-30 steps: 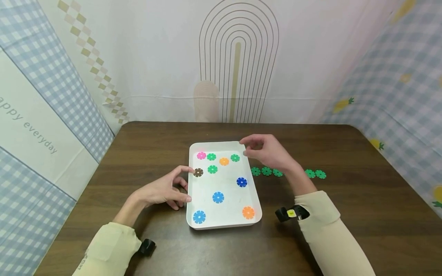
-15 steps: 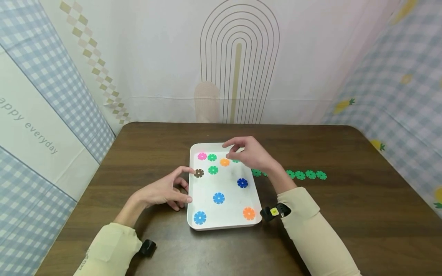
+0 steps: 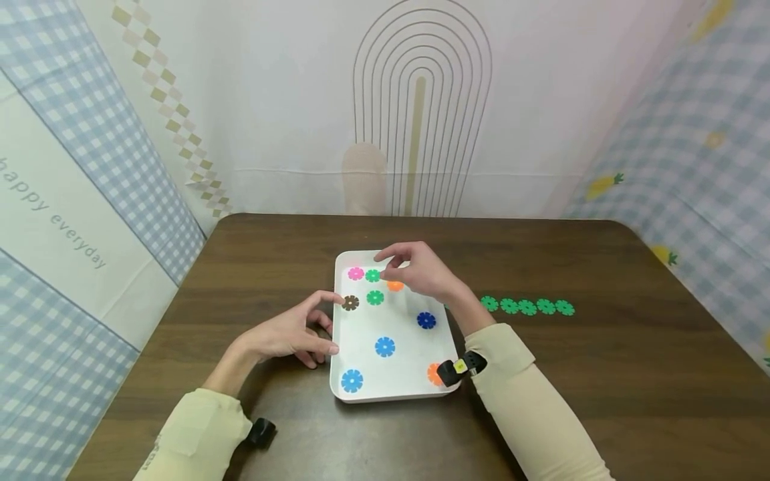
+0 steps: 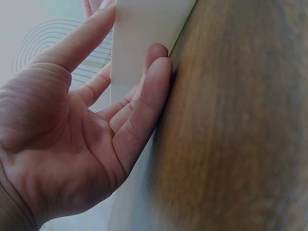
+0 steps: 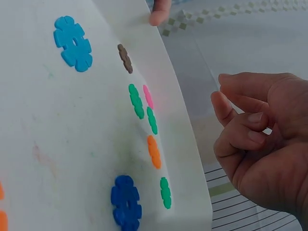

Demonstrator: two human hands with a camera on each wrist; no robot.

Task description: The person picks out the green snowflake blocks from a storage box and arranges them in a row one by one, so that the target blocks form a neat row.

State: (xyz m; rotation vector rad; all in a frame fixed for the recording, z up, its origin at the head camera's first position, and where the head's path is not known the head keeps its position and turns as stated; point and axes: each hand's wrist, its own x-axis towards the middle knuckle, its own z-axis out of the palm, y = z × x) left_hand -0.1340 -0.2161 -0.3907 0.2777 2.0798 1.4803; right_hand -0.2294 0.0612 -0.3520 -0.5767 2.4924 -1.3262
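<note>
A white tray lies on the table with several flower-shaped plastic discs in it. My left hand holds the tray's left side, thumb and index fingertips at the rim and other fingers against the outer wall in the left wrist view. My right hand hovers over the tray's far part, fingers bent, thumb and index apart, nothing between them. Nearest to it are a green disc and a partly covered orange disc. Another green disc, hidden in the head view, shows in the right wrist view.
A row of green discs lies on the brown table to the tray's right, partly behind my right forearm. In the tray also lie a brown disc, a pink disc and a dark blue disc.
My right hand has moved left from the tray's far right corner to above its far discs, uncovering part of the green row. My left hand stays at the rim.
</note>
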